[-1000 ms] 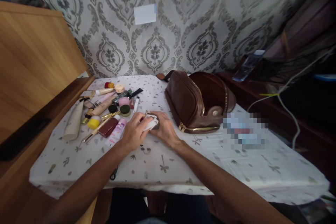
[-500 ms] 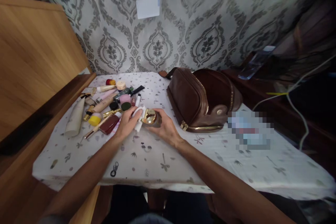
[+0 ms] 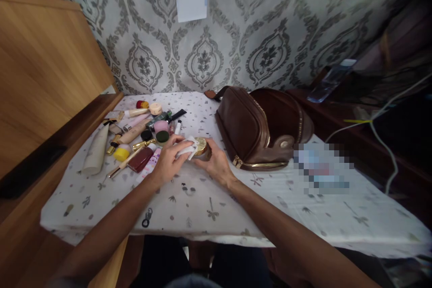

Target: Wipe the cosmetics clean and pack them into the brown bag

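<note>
Wad of crumpled white material (image 3: 192, 147) against a round gold-topped container (image 3: 201, 145)

Both hands meet near the middle of a table covered in white fabric (image 3: 236, 218), printed with small grey and brown plant motifs. The left hand (image 3: 171, 158) has its fingers closed on the wad, which touches the container's gold top. The right hand (image 3: 216, 162) grips the container's side, thumb and fingers curled round it; whether its base rests on the fabric cannot be told.

Cosmetics crowd the table's left part, among them a large off-white tube (image 3: 96, 153), a flat dark-red bottle (image 3: 141, 159) and a small yellow jar (image 3: 122, 153). To the right stands a brown leather bag (image 3: 240, 123), its gold zip undone, with a pixelated patch (image 3: 322, 168) just beside it.

Grey-and-white damask wallpaper (image 3: 204, 60) rises behind, bearing a blank white rectangle (image 3: 191, 7). A light wooden panel (image 3: 43, 45) bounds the left side. Beyond the right edge, a clear white-capped bottle (image 3: 329, 83) leans in shadow near a pale cable (image 3: 393, 166).
</note>
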The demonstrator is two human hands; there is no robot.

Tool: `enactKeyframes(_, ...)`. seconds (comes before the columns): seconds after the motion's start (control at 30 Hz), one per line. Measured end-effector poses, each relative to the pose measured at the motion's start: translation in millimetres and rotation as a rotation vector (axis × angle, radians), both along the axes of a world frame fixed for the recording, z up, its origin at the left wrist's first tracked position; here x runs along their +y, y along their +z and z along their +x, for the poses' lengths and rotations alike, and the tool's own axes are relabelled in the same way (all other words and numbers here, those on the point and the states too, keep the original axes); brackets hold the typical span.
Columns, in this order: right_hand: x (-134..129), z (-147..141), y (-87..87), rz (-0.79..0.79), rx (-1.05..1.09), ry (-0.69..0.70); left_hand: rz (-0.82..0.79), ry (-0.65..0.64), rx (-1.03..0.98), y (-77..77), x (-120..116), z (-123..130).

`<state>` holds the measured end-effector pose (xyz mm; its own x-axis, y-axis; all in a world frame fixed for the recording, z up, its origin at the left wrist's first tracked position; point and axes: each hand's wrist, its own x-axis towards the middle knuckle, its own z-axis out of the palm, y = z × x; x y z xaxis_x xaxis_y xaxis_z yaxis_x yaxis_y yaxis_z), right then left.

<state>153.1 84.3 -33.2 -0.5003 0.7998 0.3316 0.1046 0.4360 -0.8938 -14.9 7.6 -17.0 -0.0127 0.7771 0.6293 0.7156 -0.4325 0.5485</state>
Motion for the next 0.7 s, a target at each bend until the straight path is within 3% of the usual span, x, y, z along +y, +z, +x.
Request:
enactKeyframes(0.13, -1.1, 1.9, 1.8, 0.112, -0.053, 0.002, -0.005, -0.032, 0.091, -0.2, -3.9, 6.0)
enactKeyframes(0.27, -2.8, 0.7, 0.8, 0.130, -0.059, 0.031, -0.030, 0.028, 0.040, -1.7, -1.5, 8.2)
enactKeyframes(0.5, -2.9, -2.5, 3.5, -0.223, 0.153, 0.135, -0.109, 0.084, -0.237, -0.1, 5.5, 2.4)
enactKeyframes(0.7, -1.4, -0.7, 4.5, -0.432, 0.291, 0.187, -0.159, 0.040, -0.261, 1.5, 4.7, 4.2)
